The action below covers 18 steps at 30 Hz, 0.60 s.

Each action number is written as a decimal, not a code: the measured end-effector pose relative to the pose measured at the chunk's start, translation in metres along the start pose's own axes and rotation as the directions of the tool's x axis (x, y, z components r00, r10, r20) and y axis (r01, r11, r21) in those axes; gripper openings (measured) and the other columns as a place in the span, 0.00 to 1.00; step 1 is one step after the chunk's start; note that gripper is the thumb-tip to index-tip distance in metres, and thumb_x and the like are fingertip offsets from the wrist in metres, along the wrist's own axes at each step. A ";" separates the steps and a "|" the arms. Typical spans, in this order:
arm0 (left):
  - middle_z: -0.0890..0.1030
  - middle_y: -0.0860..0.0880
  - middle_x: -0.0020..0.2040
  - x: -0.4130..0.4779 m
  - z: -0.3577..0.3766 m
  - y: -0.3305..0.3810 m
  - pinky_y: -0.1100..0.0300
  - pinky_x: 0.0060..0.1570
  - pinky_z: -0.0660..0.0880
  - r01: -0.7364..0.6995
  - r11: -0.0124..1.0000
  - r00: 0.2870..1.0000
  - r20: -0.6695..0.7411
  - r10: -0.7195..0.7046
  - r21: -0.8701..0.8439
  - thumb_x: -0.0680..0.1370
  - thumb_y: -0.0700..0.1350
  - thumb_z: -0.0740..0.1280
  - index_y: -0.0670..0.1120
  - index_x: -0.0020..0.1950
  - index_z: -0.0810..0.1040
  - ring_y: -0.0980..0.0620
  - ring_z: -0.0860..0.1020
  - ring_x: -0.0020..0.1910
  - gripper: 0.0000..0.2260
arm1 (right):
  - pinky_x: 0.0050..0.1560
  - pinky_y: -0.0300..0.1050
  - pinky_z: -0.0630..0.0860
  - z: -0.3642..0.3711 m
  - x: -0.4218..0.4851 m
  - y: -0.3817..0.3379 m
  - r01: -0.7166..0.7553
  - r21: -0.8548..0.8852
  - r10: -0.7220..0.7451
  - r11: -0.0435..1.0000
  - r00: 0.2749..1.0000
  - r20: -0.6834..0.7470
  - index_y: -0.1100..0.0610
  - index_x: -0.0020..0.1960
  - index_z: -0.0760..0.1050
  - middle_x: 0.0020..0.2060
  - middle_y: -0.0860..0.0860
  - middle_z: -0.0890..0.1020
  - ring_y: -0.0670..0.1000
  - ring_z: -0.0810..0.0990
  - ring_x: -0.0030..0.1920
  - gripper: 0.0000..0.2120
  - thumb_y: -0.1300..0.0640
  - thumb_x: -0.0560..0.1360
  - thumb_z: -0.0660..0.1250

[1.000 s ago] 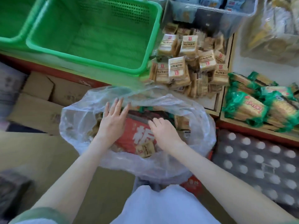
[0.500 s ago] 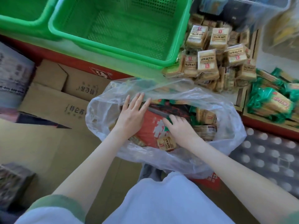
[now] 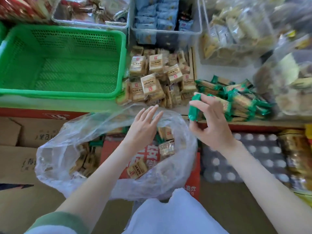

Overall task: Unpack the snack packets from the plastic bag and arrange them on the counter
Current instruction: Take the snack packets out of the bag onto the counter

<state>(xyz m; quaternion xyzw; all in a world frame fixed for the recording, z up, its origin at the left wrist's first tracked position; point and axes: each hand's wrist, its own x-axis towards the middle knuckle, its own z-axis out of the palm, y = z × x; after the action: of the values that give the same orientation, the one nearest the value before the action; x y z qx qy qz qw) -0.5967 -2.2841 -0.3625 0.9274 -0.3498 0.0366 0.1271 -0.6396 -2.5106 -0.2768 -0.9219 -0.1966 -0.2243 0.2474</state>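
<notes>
A clear plastic bag (image 3: 55, 159) lies open below the counter, with tan snack packets (image 3: 136, 170) and a red carton inside. My left hand (image 3: 143, 125) hovers flat over the bag's far rim, fingers apart, holding nothing. My right hand (image 3: 211, 122) is raised at the counter's edge and grips a green-wrapped snack packet (image 3: 194, 108). Just beyond it a pile of green packets (image 3: 239, 102) lies on the counter. A heap of tan packets (image 3: 157, 81) sits to their left.
An empty green basket (image 3: 64, 63) stands at the left of the counter. Clear bins (image 3: 166, 32) with other snacks line the back, bagged goods fill the right. Cardboard boxes (image 3: 15, 159) sit below left, a shrink-wrapped bottle pack (image 3: 244, 159) below right.
My right hand has come up out of the bag with a green packet and moved right toward the green pile. My left hand lifted from the bag's contents to its far rim.
</notes>
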 end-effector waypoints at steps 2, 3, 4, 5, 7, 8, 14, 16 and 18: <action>0.72 0.36 0.69 0.026 0.006 0.024 0.41 0.66 0.66 -0.064 0.998 0.998 0.010 0.064 -0.023 0.68 0.36 0.74 0.38 0.68 0.73 0.37 0.72 0.67 0.29 | 0.63 0.50 0.61 -0.020 -0.011 0.044 -0.157 -0.109 0.161 0.982 0.987 0.030 0.54 0.63 0.68 0.61 0.55 0.72 0.57 0.69 0.61 0.20 0.55 0.71 0.62; 0.72 0.36 0.68 0.039 0.010 0.037 0.42 0.65 0.68 -0.094 0.995 0.996 0.009 0.094 -0.027 0.68 0.36 0.74 0.38 0.68 0.73 0.37 0.72 0.66 0.28 | 0.62 0.53 0.61 -0.028 -0.018 0.068 -0.238 -0.152 0.248 0.959 0.967 0.055 0.53 0.63 0.68 0.61 0.56 0.73 0.57 0.70 0.61 0.21 0.53 0.71 0.61; 0.73 0.36 0.68 0.051 0.014 0.049 0.42 0.65 0.69 -0.115 0.993 0.993 0.007 0.115 -0.032 0.69 0.35 0.74 0.39 0.67 0.74 0.38 0.73 0.66 0.26 | 0.61 0.53 0.61 -0.034 -0.025 0.090 -0.304 -0.196 0.323 0.932 0.944 0.072 0.53 0.64 0.68 0.61 0.56 0.75 0.58 0.70 0.61 0.21 0.51 0.71 0.60; 0.73 0.36 0.68 0.062 0.019 0.060 0.43 0.65 0.69 -0.128 0.991 0.992 0.004 0.128 -0.035 0.70 0.35 0.73 0.39 0.66 0.75 0.38 0.73 0.65 0.24 | 0.60 0.53 0.62 -0.039 -0.031 0.113 -0.360 -0.239 0.387 0.902 0.918 0.079 0.54 0.65 0.69 0.61 0.56 0.76 0.58 0.71 0.61 0.22 0.50 0.71 0.59; 0.74 0.37 0.67 0.081 0.031 0.078 0.43 0.64 0.70 -0.147 0.989 0.989 0.000 0.147 -0.033 0.72 0.35 0.70 0.39 0.65 0.76 0.39 0.74 0.65 0.21 | 0.57 0.53 0.63 -0.046 -0.035 0.153 -0.440 -0.296 0.475 0.848 0.879 0.053 0.58 0.66 0.68 0.58 0.57 0.77 0.60 0.74 0.59 0.24 0.51 0.73 0.62; 0.74 0.37 0.67 0.089 0.036 0.085 0.43 0.64 0.71 -0.153 0.988 0.988 0.006 0.153 -0.030 0.73 0.36 0.67 0.39 0.65 0.76 0.39 0.74 0.65 0.20 | 0.56 0.53 0.63 -0.048 -0.034 0.171 -0.463 -0.308 0.496 0.832 0.867 0.037 0.60 0.66 0.68 0.56 0.58 0.78 0.60 0.75 0.57 0.24 0.53 0.73 0.65; 0.74 0.36 0.67 0.110 0.056 0.102 0.42 0.64 0.70 -0.097 0.995 0.995 0.032 0.097 0.011 0.69 0.35 0.71 0.39 0.66 0.75 0.38 0.74 0.65 0.24 | 0.66 0.55 0.56 -0.038 -0.038 0.242 -0.300 -0.506 0.504 0.809 0.797 0.332 0.51 0.74 0.61 0.72 0.51 0.67 0.54 0.65 0.70 0.25 0.50 0.79 0.62; 0.74 0.37 0.67 0.113 0.059 0.101 0.42 0.64 0.69 -0.078 0.997 0.997 0.015 0.078 0.006 0.73 0.37 0.66 0.41 0.68 0.72 0.39 0.73 0.65 0.22 | 0.70 0.60 0.49 -0.040 -0.039 0.250 -0.264 -0.553 0.500 0.790 0.799 0.334 0.48 0.76 0.58 0.75 0.49 0.61 0.55 0.60 0.73 0.27 0.48 0.79 0.61; 0.74 0.38 0.67 0.115 0.060 0.099 0.42 0.64 0.70 -0.056 0.998 0.998 0.023 0.056 -0.003 0.75 0.41 0.59 0.42 0.68 0.70 0.39 0.74 0.65 0.20 | 0.71 0.61 0.40 -0.042 -0.038 0.251 -0.239 -0.597 0.511 0.766 0.790 0.339 0.48 0.77 0.55 0.77 0.51 0.56 0.56 0.54 0.75 0.29 0.45 0.79 0.59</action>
<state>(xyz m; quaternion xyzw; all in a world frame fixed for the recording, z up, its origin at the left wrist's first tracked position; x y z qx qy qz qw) -0.5766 -2.4454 -0.3814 0.9175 -0.3771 0.0293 0.1230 -0.5650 -2.7440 -0.3556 -0.9992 0.0121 0.0242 -0.0295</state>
